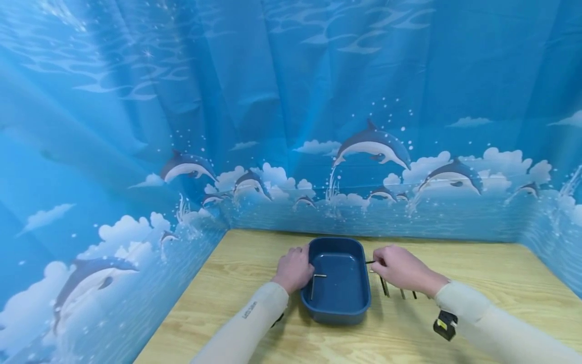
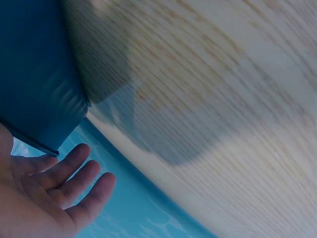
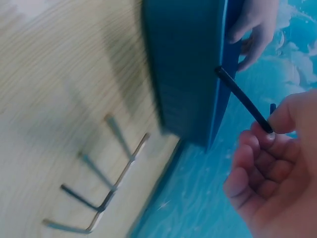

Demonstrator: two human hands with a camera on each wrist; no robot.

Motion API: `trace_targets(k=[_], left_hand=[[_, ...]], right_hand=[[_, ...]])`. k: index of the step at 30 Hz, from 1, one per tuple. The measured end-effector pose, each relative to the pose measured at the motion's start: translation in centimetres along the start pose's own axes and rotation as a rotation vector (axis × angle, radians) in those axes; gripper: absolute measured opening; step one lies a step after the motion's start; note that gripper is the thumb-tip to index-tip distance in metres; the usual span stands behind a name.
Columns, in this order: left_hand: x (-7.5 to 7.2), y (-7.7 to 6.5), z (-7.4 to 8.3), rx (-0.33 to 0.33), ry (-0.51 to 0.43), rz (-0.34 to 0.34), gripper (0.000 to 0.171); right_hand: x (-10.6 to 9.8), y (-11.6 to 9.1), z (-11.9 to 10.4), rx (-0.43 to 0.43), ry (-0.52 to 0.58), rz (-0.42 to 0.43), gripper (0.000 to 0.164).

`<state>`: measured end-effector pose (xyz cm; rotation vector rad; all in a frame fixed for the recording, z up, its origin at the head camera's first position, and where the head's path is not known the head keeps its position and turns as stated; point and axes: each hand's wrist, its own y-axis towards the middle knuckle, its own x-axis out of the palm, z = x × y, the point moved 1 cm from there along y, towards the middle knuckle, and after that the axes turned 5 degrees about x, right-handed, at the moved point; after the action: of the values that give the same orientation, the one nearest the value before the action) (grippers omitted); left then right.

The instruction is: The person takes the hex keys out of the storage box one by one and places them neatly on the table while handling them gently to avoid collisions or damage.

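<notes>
A dark blue plastic tub stands on the table. My left hand holds its left rim, the thumb at the inner side and the fingers outside; in the left wrist view the fingers are loosely bent by the rim corner. Inside the tub an L-shaped silver hex key leans against the left wall. At the right side, my right hand pinches a black hex key between thumb and forefinger, with one end pointing at the tub's right rim.
Several more hex keys lie in a row on the wooden table, right of the tub and under my right hand. A blue dolphin-print curtain closes off the back and the sides.
</notes>
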<state>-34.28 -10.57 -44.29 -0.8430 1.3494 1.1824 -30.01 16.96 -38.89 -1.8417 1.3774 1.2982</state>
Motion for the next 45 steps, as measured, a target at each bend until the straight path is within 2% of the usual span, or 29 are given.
trace_targets(k=[10,17,22,35,45], left_hand=[[-0.1,0.0,0.1,-0.006,-0.005,-0.001,0.052],[-0.1,0.0,0.0,0.015,0.001,0.012,0.052],[-0.1,0.1,-0.1,0.016,0.003,0.010,0.052],[0.0,0.1,-0.1,0.006,0.008,0.002,0.053],[-0.1,-0.1,0.1,-0.005,0.007,-0.018,0.052]], right_hand=[[-0.7,-1.2,3.9,0.111,0.045,-0.068,0.027],[-1.1,-1.9,6.7,0.139,0.027,-0.076,0.024],[-1.1,-2.5,8.5,0.155,0.025,-0.083,0.028],[-0.2,-3.3,12.5,0.213,-0.007,-0.103,0.033],[0.0,-4.0,14.6,0.273,0.005,-0.145,0.033]])
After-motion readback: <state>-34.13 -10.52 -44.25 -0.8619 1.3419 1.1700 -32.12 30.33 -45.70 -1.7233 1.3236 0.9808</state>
